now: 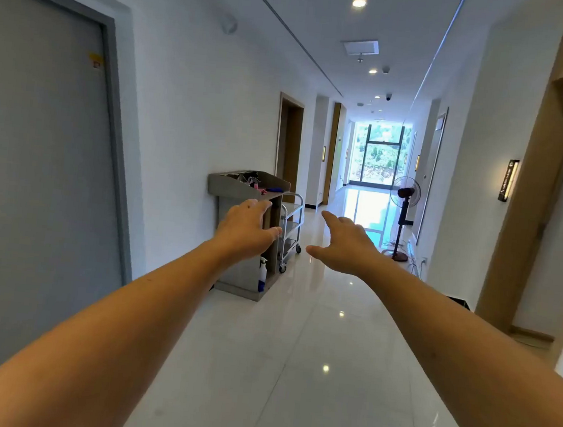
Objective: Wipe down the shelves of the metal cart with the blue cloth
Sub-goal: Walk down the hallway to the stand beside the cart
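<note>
I stand in a long hallway. The metal cart (291, 228), a small wheeled steel trolley with three shelves, is parked by the left wall some way ahead, half hidden behind a grey housekeeping stand (241, 188). Something blue that may be the blue cloth (274, 190) lies on top of that stand. My left hand (249, 232) and my right hand (344, 245) are stretched out in front of me at chest height, fingers spread, holding nothing and well short of the cart.
A spray bottle (262, 273) stands in the grey stand's lower opening. A pedestal fan (402, 218) with a cable on the floor is at the right wall. A grey door (36, 172) is close on my left. The glossy white floor (309, 371) runs ahead to a window.
</note>
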{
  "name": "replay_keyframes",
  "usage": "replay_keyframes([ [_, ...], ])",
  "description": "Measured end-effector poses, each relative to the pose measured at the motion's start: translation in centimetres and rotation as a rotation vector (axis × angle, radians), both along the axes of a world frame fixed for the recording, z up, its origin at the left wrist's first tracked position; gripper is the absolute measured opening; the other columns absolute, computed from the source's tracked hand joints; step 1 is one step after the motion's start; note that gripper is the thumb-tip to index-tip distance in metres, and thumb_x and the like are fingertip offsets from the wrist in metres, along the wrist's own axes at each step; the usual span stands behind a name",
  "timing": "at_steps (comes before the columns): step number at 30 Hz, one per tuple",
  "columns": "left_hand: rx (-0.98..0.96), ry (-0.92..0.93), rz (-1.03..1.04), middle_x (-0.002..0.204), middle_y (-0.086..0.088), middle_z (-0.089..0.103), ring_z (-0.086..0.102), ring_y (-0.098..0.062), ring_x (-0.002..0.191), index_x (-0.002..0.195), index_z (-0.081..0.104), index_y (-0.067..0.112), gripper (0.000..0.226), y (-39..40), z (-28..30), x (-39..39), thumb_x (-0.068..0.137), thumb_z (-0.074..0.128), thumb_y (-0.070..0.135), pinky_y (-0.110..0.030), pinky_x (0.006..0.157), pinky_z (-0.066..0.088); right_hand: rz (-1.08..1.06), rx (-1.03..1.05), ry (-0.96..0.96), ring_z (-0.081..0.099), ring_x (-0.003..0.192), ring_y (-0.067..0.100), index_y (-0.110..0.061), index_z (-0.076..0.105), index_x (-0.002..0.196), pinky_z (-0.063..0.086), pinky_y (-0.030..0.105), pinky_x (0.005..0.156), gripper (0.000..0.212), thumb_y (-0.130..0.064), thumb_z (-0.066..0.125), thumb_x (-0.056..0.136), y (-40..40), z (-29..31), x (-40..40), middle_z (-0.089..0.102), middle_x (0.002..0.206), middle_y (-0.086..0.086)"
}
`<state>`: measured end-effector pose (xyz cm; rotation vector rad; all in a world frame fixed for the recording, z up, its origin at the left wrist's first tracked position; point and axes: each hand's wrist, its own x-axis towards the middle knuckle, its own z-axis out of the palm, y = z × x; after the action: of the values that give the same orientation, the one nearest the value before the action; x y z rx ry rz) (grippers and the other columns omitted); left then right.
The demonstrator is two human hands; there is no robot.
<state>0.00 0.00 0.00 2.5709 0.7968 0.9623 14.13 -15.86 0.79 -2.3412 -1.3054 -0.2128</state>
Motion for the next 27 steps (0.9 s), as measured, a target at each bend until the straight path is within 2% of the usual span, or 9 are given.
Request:
replay_keyframes([
  [6, -0.024, -0.019, 0.025, 0.15, -0.006, 0.044, 0.041, -0.031, 0.137, 0.149, 0.039, 0.024, 0.066, 4.2, 1.5, 9.6, 0.091, 0.064, 0.045, -0.047, 0.105, 0.041, 0.002, -0.034, 0.009, 0.034, 0.142, 0.037, -0.027, 0.02, 0.156, 0.037, 0.054, 0.11, 0.087, -0.053, 0.068, 0.088, 4.8, 1.5, 10.5, 0.029, 0.161, 0.009],
  [10, -0.045, 0.036, 0.055, 0.158, -0.006, 0.035, 0.033, -0.032, 0.143, 0.152, 0.035, 0.025, 0.069, 7.5, 1.1, 14.8, 0.092, 0.063, 0.046, -0.05, 0.11, 0.036, 0.009, -0.051, 0.004, 0.031, 0.144, 0.037, -0.028, 0.021, 0.156, 0.034, 0.055, 0.112, 0.085, -0.054, 0.067, 0.089, 8.3, 1.2, 16.2, 0.029, 0.161, 0.008],
  [16, -0.051, 0.064, 0.042, 0.157, -0.006, 0.037, 0.034, -0.03, 0.142, 0.152, 0.035, 0.023, 0.069, 13.1, 0.0, 21.8, 0.093, 0.064, 0.043, -0.048, 0.11, 0.036, 0.0, -0.048, 0.014, 0.037, 0.141, 0.037, -0.028, 0.025, 0.154, 0.04, 0.053, 0.107, 0.083, -0.055, 0.067, 0.088, 14.1, -0.4, 22.7, 0.034, 0.159, 0.008],
  [22, 0.001, 0.088, 0.003, 0.154, -0.006, 0.039, 0.038, -0.03, 0.139, 0.15, 0.037, 0.023, 0.068, 21.3, -0.6, 28.2, 0.092, 0.065, 0.043, -0.045, 0.105, 0.04, -0.024, -0.041, 0.016, 0.037, 0.141, 0.037, -0.027, 0.026, 0.154, 0.039, 0.052, 0.108, 0.084, -0.054, 0.068, 0.087, 21.8, -0.9, 28.4, 0.035, 0.158, 0.009],
  [25, 0.019, 0.088, -0.018, 0.15, -0.007, 0.044, 0.044, -0.028, 0.133, 0.148, 0.04, 0.022, 0.066, 27.1, -0.5, 31.1, 0.091, 0.064, 0.044, -0.039, 0.098, 0.041, -0.036, -0.048, 0.018, 0.034, 0.142, 0.037, -0.025, 0.024, 0.155, 0.037, 0.052, 0.11, 0.084, -0.053, 0.068, 0.088, 26.8, -1.0, 31.0, 0.033, 0.158, 0.01],
  [27, 0.003, 0.112, -0.023, 0.154, -0.007, 0.04, 0.039, -0.029, 0.138, 0.149, 0.038, 0.023, 0.066, 31.0, -0.1, 33.0, 0.092, 0.063, 0.044, -0.044, 0.105, 0.039, -0.049, -0.062, 0.031, 0.033, 0.143, 0.037, -0.024, 0.023, 0.155, 0.036, 0.052, 0.111, 0.084, -0.052, 0.067, 0.089, 30.1, -0.6, 32.8, 0.031, 0.159, 0.011],
])
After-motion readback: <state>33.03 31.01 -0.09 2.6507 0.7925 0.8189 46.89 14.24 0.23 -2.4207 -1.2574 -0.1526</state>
